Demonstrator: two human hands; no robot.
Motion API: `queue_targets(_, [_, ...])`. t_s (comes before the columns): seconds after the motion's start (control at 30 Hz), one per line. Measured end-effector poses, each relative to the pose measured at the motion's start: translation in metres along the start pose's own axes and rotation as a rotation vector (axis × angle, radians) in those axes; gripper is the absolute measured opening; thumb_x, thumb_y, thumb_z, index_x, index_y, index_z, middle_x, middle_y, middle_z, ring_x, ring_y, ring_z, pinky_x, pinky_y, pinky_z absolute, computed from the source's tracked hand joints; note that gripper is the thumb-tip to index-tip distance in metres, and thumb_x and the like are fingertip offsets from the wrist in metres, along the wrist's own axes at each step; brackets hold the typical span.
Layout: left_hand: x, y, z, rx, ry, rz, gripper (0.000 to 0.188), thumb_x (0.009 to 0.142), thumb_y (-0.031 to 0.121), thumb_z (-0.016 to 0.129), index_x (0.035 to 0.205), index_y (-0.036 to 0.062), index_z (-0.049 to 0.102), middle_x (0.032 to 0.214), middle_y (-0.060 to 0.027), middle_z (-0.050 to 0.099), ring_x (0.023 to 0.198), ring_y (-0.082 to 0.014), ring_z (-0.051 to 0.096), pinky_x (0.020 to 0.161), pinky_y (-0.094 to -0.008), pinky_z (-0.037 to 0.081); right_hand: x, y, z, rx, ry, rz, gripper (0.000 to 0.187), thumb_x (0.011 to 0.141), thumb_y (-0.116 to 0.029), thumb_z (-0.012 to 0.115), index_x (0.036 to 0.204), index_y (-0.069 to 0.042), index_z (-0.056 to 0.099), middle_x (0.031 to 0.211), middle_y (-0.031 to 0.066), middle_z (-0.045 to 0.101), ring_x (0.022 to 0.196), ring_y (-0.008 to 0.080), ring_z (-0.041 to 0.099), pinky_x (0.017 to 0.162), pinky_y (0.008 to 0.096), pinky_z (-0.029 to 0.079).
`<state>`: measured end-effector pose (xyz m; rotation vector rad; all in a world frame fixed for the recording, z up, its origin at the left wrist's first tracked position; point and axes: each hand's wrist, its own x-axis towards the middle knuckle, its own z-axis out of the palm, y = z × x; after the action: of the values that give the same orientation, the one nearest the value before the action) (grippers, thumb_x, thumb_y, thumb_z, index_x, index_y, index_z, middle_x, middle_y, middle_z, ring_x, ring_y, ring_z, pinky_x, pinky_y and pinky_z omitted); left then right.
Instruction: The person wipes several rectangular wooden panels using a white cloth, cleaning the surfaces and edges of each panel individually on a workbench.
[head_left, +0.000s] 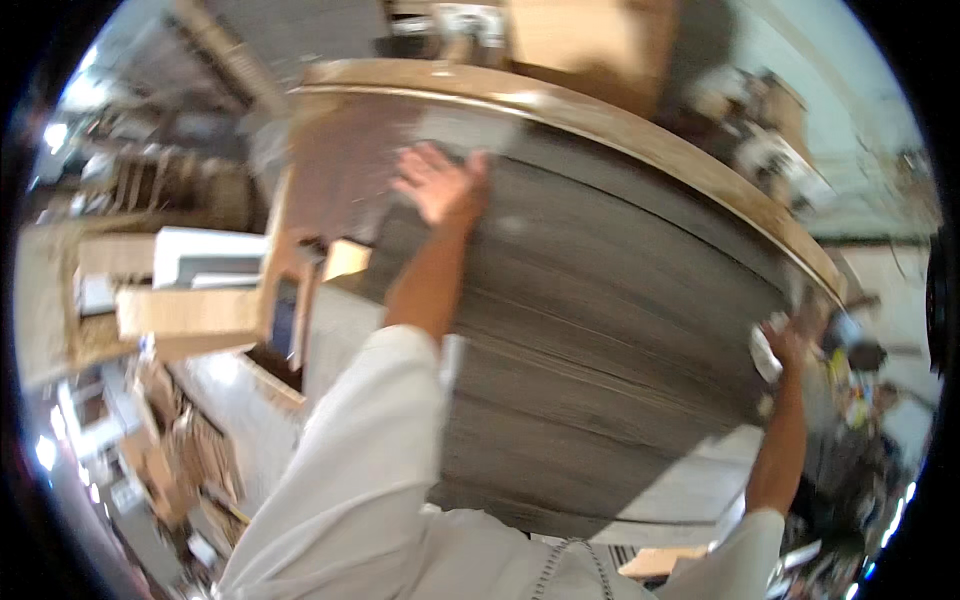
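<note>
A large dark grey-brown wood-grain panel (600,300) lies in front of me on a worktable. Near its far left corner is my left hand (438,188), fingers spread, palm toward the surface; nothing is in it. Out at the panel's right end, my right hand (787,345) is closed around a crumpled white wad (766,354), which looks like a cloth or paper. Motion blurs both hands a little. A reddish-brown surface (345,150) shows beyond the panel's left end.
A raised wooden edge (560,100) runs along the table's far side. Cardboard pieces (185,312) and white boards (205,258) stand at the left. A large cardboard box (585,45) is beyond the far edge. Blurred clutter (865,360) fills the right side.
</note>
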<state>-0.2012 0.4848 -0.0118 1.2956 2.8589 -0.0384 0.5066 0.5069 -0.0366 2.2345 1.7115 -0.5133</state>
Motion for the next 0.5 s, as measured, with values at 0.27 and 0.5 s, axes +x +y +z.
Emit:
queue_targets(0.27, [0.008, -0.02, 0.033, 0.01, 0.11, -0.038, 0.092, 0.088, 0.07, 0.022, 0.142, -0.0051, 0.019, 0.146, -0.0295, 0.017, 0.136, -0.0432, 0.018, 0.106, -0.0613, 0.014, -0.015, -0.064, -0.012, 0.035, -0.062, 0.134, 0.106, 0.077, -0.058, 0.062, 0.147, -0.017, -0.006, 0.14, 0.0393, 0.022, 0.132, 0.0513, 0.022, 0.106, 0.0557, 0.022])
queue_targets(0.5, [0.007, -0.017, 0.032, -0.005, 0.17, 0.01, 0.092, 0.087, 0.07, 0.025, 0.141, -0.0057, 0.021, 0.144, -0.0324, 0.019, 0.135, -0.0441, 0.02, 0.103, -0.0638, 0.018, -0.018, -0.051, -0.009, -0.035, -0.041, 0.047, 0.113, 0.074, -0.059, 0.066, 0.145, -0.002, 0.0, 0.128, 0.0394, 0.04, 0.124, 0.0513, 0.037, 0.101, 0.0511, 0.034])
